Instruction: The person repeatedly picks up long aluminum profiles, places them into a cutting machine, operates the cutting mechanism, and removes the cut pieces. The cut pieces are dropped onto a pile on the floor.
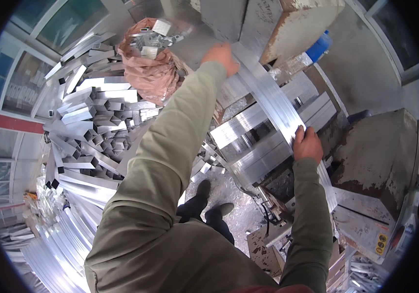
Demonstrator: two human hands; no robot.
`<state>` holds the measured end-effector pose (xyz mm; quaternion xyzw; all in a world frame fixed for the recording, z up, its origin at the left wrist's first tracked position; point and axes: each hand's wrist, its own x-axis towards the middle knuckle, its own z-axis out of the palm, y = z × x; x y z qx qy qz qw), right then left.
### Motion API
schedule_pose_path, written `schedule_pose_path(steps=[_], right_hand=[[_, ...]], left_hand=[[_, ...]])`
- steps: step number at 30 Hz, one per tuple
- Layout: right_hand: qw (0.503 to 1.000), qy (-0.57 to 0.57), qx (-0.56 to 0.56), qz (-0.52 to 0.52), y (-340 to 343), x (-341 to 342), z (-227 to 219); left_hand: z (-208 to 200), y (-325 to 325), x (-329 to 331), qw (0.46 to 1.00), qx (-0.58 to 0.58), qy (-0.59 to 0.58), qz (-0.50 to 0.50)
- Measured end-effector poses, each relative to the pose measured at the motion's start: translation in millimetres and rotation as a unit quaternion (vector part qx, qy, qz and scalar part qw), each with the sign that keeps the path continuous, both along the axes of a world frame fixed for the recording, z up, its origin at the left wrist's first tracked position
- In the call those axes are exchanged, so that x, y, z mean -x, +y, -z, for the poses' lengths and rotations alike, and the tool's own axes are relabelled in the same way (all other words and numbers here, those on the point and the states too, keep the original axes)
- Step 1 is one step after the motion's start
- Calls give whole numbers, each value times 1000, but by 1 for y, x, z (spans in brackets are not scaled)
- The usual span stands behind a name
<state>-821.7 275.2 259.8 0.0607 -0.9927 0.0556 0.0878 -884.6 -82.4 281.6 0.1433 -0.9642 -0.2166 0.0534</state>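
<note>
A long, flat silvery aluminium profile [272, 100] lies slantwise across the machine bed [256, 163], from the far middle toward the near right. My left hand [221, 57], arm stretched out, is closed at the left edge of its far part; its fingertips are partly hidden. Closer to me, my right hand [308, 145] grips the profile's right edge, with the fingers bent over it. Beneath the profile, wide metal bars of the bed run crosswise.
A pile of cut aluminium tubes [94, 117] lies at left, beside a pinkish sack [148, 68] of offcuts. Long profiles [63, 244] are stacked near left. Worn metal machine housings [373, 156] stand right and far [297, 27]. A blue object [318, 46] sits beside the far housing.
</note>
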Motion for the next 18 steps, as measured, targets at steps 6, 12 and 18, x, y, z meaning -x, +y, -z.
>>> schedule_pose_path(steps=[6, 12, 18], right_hand=[[1000, -14, 16, 6, 1, -5, -4], [1000, -10, 22, 4, -4, -8, -8], [1000, 3, 16, 1, -5, -5, -11]], left_hand=[[-58, 14, -92, 942, 166, 255, 142], [-96, -71, -113, 938, 233, 254, -47], [-44, 55, -140, 943, 56, 207, 253]])
